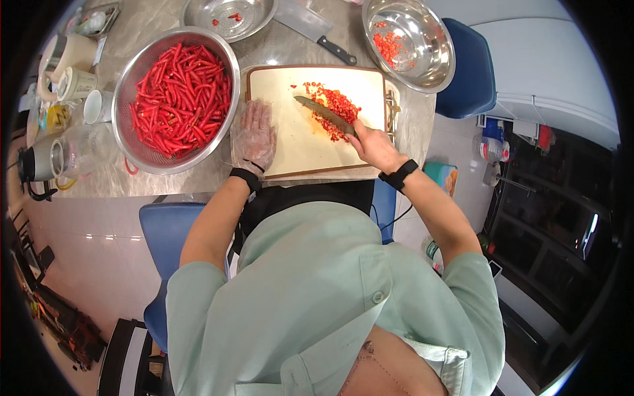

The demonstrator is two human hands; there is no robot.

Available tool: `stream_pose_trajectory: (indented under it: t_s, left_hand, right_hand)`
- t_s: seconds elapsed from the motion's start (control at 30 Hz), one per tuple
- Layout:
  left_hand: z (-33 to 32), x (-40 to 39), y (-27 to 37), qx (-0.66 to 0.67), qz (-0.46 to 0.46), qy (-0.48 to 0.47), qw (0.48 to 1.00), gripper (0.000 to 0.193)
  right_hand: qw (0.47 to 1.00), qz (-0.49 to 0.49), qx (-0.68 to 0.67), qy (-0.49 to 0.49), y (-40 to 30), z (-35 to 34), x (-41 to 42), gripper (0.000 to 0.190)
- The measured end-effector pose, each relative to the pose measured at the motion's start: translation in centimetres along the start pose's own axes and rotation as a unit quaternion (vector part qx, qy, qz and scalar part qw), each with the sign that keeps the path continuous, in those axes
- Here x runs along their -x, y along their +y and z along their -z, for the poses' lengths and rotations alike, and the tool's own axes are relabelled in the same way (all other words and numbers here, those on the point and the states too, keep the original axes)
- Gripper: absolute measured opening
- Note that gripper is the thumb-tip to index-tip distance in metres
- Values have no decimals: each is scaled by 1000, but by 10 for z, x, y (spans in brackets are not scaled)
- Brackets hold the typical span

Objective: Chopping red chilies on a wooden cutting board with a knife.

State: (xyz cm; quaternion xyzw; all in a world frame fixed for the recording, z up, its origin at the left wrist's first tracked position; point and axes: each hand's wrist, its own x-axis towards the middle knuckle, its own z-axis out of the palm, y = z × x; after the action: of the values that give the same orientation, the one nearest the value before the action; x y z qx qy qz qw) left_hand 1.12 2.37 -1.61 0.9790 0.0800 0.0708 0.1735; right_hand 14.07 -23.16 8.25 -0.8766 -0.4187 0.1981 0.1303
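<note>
My right hand (pixel 375 146) grips the handle end of a kitchen knife (pixel 324 114), whose blade lies among chopped red chilies (pixel 339 102) on a cream cutting board with a brown rim (pixel 292 148). In a clear plastic glove, my left hand (pixel 255 132) rests flat at the board's left edge, fingers extended and holding nothing. Left of it stands a perforated steel colander (pixel 119 104) full of whole red chilies (pixel 181 99). At the upper right, a steel bowl (pixel 431 59) contains some chopped chili (pixel 389 47).
A cleaver (pixel 307 22) with a black handle lies behind the board. Beside it is another perforated steel bowl (pixel 193 15) with a few chili bits. A glass jug (pixel 74 153), a white cup (pixel 98 106) and a cream kettle (pixel 74 52) stand at the left. Blue chairs (pixel 166 227) flank the table.
</note>
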Motion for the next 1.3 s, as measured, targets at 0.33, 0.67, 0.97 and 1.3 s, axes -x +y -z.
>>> stream_pose_trajectory:
  t_s: [0.33,0.67,0.97,1.3]
  left_hand:
    - [0,0,0,4,-10,6,1000,56]
    - [0,-1,1,14,4,-16,1000,60]
    - [-1,0,-1,9,-2,-3,1000,59]
    - [5,-2,2,10,3,-12,1000,56]
  right_hand:
    - [999,-30,17,-23,-10,28,0,25]
    - [999,-11,37,-15,3,-4,7,25]
    - [996,-62,-41,49,-19,7,6,24]
    - [1000,-20,-5,18,-21,2,12,23]
